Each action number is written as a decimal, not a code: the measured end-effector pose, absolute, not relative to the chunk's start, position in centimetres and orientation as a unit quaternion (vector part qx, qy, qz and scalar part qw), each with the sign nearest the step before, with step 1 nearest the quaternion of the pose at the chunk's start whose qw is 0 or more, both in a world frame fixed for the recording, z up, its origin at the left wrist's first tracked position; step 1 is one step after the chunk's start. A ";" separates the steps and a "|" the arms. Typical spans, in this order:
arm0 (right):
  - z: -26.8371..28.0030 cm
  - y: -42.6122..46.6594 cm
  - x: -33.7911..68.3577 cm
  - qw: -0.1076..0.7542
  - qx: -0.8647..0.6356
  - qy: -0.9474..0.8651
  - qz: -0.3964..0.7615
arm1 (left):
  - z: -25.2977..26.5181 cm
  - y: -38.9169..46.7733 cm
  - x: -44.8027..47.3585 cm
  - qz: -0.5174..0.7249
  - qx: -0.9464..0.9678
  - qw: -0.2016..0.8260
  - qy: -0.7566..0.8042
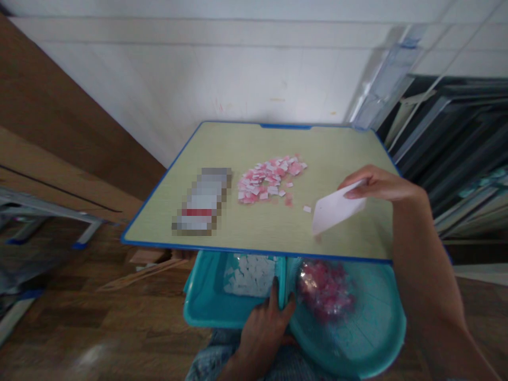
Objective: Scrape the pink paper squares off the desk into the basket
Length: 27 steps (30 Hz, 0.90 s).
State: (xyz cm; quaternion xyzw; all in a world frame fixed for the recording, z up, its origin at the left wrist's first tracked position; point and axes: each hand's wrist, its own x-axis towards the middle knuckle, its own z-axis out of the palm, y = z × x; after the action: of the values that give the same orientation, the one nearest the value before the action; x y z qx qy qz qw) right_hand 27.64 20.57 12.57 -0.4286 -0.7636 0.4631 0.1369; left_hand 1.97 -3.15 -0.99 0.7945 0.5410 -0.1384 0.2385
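Note:
My right hand (377, 182) is closed on a white card (337, 207), with the thumb on the near face. The card is held tilted, its lower edge close to the board near a lone white square (307, 209). To its left lies a loose heap of small pink and white paper squares (270, 180). Below the board's front edge, my left hand (265, 323) grips the adjoining rims of a rectangular teal basin (214, 317) and a round teal basin (381, 349). White pieces (252, 275) lie in the rectangular basin. In the round one is a shiny clear bag of pink pieces (325, 288).
The yellowish board (341, 143) has a blue edge and stands against a white wall (254, 79). A pixelated grey-white oblong object (204, 201) lies on its left side. Dark frames (460, 132) lean at right, beside a clear plastic container (384, 84). Brown wooden panels (79, 106) stand left.

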 end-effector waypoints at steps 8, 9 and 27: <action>12.0 21.0 28.3 0.307 -0.487 -0.701 0.420 | -1.1 -3.1 1.9 -0.145 0.788 0.242 0.546; 11.9 21.0 28.3 0.299 -0.488 -0.704 0.421 | -1.1 -3.1 1.9 -0.145 0.788 0.243 0.547; 12.9 20.2 28.2 0.192 -0.468 -0.749 0.427 | -1.0 -3.2 2.0 -0.150 0.784 0.246 0.550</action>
State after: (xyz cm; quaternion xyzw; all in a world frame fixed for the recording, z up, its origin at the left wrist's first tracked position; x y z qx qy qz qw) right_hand 28.17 20.17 12.87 -0.4684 -0.7493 0.4270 0.1920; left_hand 1.98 -3.16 -0.95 0.7840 0.5496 -0.1503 0.2465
